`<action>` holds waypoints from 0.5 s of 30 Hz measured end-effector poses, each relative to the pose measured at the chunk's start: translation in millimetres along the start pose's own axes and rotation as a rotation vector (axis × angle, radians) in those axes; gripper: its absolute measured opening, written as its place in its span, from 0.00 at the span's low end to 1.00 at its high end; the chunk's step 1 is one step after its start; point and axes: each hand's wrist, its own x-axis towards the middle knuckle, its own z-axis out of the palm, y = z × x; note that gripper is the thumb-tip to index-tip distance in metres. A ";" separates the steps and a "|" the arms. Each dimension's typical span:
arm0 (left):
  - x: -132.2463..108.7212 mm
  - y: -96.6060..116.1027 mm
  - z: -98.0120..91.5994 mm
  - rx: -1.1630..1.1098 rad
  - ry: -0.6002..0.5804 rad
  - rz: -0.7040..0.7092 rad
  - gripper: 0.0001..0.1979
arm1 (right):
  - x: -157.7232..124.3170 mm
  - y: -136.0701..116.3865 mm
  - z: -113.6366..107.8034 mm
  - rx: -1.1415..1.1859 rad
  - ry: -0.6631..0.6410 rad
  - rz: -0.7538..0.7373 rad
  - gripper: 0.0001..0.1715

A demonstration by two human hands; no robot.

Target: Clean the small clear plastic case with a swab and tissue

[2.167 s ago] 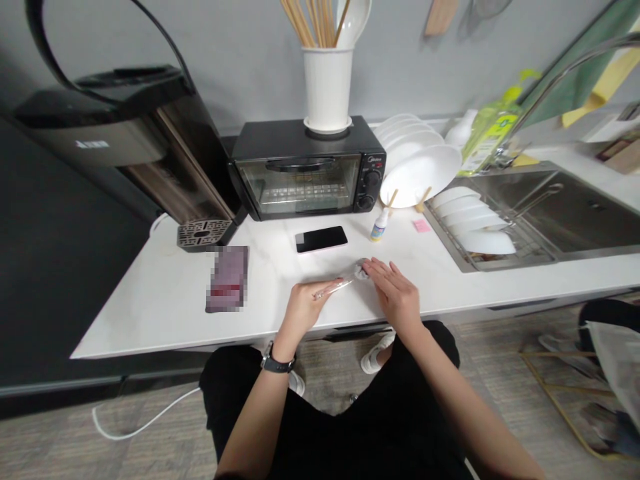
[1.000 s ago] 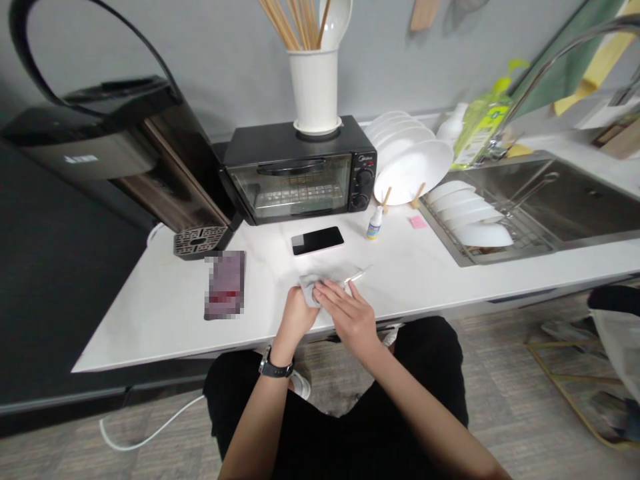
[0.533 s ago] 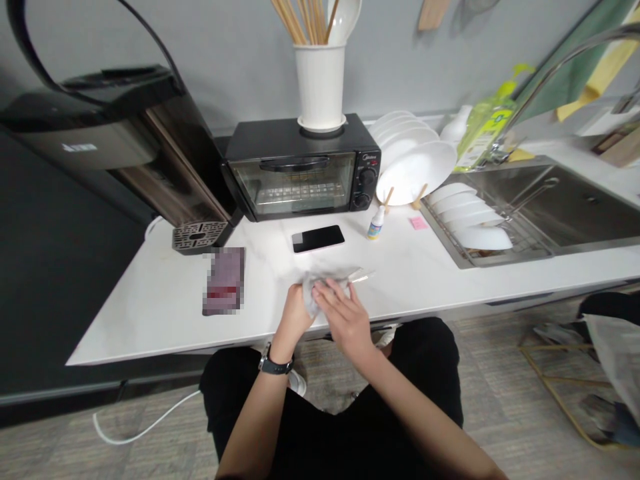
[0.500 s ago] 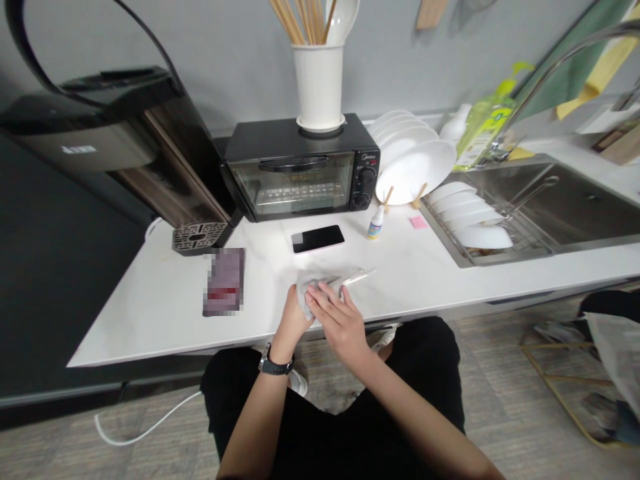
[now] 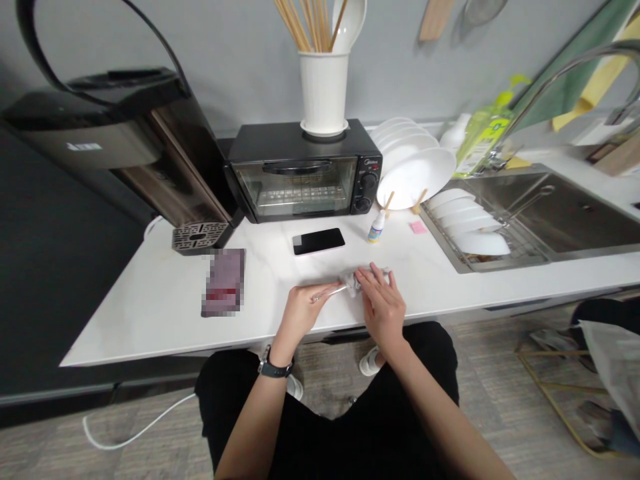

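Near the front edge of the worktop [image 5: 165, 313], about midway along it, the left hand [image 5: 300, 312] pinches one end of a thin, clear, rod-like thing [image 5: 327, 291], its fingers closed on it. The right hand [image 5: 383, 305] presses a small crumpled grey cloth [image 5: 350, 283] around the rod's other end, fingers curled over the cloth and shut on it. What the rod is cannot be told; it looks like glass or clear plastic.

By its look the rod is light, stiff, smooth and probably slippery, and if it is glass it would snap under bending, so a hold close to the wiped part and a light squeeze would suit it. The cloth is soft and limp and takes any grip.

Behind the hands lies a black phone [image 5: 319, 241], face up. A small dropper bottle [image 5: 377, 229] stands to its right, its label too small to read, and a pink note [image 5: 421, 227] lies just beyond. A black toaster oven [image 5: 305, 170] stands at the back edge with a small logo by its knobs that is too blurred to read; a white holder of chopsticks [image 5: 324, 93] sits on top. White plates [image 5: 417, 175] lean in a rack towards the sink [image 5: 575, 213]. A blurred-out packet [image 5: 223, 281] lies towards the left, in front of a dark water dispenser [image 5: 125, 143].
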 end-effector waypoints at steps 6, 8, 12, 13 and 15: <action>-4.9 -20.9 -2.0 0.076 -0.019 0.001 0.07 | -7.2 -55.6 17.1 0.087 -0.181 -0.173 0.23; -4.9 -20.7 -3.4 0.082 -0.025 0.003 0.06 | -4.6 -53.2 16.4 0.104 -0.187 -0.222 0.23; -2.3 -9.3 -4.4 0.078 -0.055 -0.045 0.09 | 1.2 -15.9 4.0 0.088 -0.145 -0.168 0.23; -1.5 -5.3 -4.1 0.054 -0.053 -0.053 0.09 | 2.3 -4.2 -0.2 0.075 -0.122 -0.125 0.23; -0.1 2.1 -3.1 -0.011 -0.044 -0.050 0.09 | 3.9 15.3 -7.7 0.046 -0.061 -0.047 0.22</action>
